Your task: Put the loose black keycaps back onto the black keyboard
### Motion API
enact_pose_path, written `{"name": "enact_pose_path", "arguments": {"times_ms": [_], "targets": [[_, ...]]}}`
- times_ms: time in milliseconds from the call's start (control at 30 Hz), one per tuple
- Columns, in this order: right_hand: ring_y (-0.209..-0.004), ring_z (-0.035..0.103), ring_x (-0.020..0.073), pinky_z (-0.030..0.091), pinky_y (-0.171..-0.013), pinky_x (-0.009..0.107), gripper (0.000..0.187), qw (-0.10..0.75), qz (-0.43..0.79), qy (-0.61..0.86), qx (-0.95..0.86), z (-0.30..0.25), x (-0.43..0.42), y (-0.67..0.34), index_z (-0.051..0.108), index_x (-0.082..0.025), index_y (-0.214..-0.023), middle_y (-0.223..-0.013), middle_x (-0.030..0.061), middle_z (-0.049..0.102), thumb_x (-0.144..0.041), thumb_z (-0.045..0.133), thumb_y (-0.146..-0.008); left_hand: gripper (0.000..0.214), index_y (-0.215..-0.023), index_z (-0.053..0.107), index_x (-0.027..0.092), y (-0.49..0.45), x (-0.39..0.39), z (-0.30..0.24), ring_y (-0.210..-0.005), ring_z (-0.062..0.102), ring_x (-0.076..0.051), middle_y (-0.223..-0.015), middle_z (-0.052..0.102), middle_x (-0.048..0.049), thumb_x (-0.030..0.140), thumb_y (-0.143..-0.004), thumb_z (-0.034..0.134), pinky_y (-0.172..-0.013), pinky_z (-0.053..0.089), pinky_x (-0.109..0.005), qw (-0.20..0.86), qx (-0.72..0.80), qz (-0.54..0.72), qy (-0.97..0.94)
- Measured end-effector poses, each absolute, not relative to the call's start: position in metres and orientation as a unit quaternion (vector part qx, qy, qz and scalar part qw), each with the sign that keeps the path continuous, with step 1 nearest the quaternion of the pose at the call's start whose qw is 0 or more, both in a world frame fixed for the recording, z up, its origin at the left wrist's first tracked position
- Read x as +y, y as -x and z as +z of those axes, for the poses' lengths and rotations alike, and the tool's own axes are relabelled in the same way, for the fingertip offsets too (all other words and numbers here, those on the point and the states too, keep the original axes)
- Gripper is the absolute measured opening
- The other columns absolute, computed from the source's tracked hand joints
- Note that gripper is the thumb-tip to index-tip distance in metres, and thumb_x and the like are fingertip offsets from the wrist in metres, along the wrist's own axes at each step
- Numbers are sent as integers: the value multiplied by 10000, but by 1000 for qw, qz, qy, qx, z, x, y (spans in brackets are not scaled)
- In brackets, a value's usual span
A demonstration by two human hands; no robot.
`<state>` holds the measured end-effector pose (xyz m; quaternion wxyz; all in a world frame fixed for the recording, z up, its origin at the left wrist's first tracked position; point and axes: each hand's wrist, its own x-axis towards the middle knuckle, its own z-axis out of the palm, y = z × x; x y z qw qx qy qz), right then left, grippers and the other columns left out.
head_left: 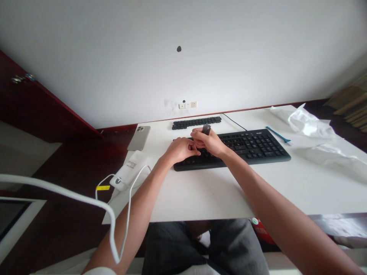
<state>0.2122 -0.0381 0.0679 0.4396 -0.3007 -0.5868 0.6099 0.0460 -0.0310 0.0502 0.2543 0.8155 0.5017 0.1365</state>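
Crumpled translucent plastic point(309, 124) on the right, can't see inside. White tabletop point(200, 198) runs wide from its front edge to the long black plastic keyboard point(258, 147). Over the keyboard's left half, right hand point(210, 142) is gripping a stubby dark tool point(206, 129); left hand point(180, 149) is beside it, grip unclear from here.

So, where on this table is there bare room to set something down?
Free on the table: between left forearm and right forearm, from keyboard to near edge. A smaller gap: between phone and left hand. Crowded: the left side, with phone and white device; the far right, with crumpled plastic.
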Motion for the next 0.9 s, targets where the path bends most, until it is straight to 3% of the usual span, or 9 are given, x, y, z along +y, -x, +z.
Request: {"name": "enact_pose_path", "arguments": {"times_ms": [467, 567, 700, 900], "targets": [[-488, 212, 83, 162, -465, 273, 465, 452, 638, 295, -549, 65, -32, -216, 323, -233, -590, -541, -73, 260, -372, 683, -850, 241, -687, 710, 224, -48, -35, 52, -578, 507, -145, -628, 630, 23, 421, -771, 819, -583, 305, -288, 274, 506, 165, -801], [-482, 200, 80, 177, -464, 273, 449, 463, 654, 290, -523, 64, -29, -218, 318, -233, -594, -546, -78, 241, -338, 676, -845, 176, -766, 733, 229, -48, -36, 52, -557, 481, -131, -624, 609, 38, 387, -777, 810, -569, 297, -280, 275, 493, 174, -807], [-482, 190, 80, 192, -457, 269, 447, 469, 670, 291, -497, 63, -27, -221, 308, -236, -597, -542, -82, 226, -323, 687, -815, 140, -932, 780, 245, -48, -36, 51, -622, 554, -137, -707, 670, 32, 321, -816, 771, -621, 362, -271, 293, 462, 187, -816], [-476, 159, 80, 201, -447, 264, 484, 478, 697, 281, -455, 57, -19, -228, 283, -238, -604, -531, -94, 190, -348, 709, -807, 129, -893, 797, 231, -48, -37, 52, -710, 611, -156, -809, 734, -10, 333, -818, 776, -658, 411, -268, 311, 462, 189, -809]]}}
